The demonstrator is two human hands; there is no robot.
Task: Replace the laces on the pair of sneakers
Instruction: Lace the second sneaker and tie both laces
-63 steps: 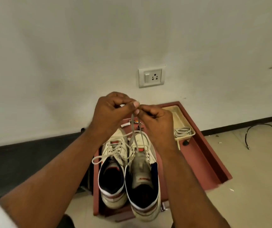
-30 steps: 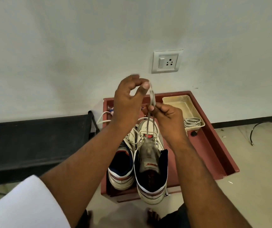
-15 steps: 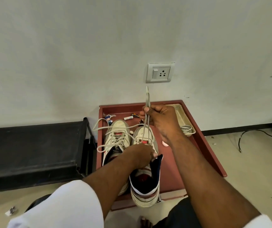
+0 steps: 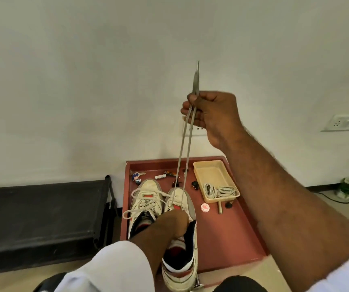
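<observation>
Two white high-top sneakers with red and navy trim stand side by side on a red-brown tray table. The left sneaker is laced, its lace ends lying loose. My left hand grips the tongue area of the right sneaker. My right hand is raised high and pinches both strands of a grey lace, which runs taut down to the right sneaker's front eyelets.
A beige tray holding coiled laces sits at the table's back right. Small items lie along the back: a keychain figure, a battery, black knobs, a round sticker. A black bench stands to the left; cables lie on the floor at right.
My left hand let go of the lace and dropped to hold the right sneaker. My right hand rose, drawing both lace strands up and taut.
</observation>
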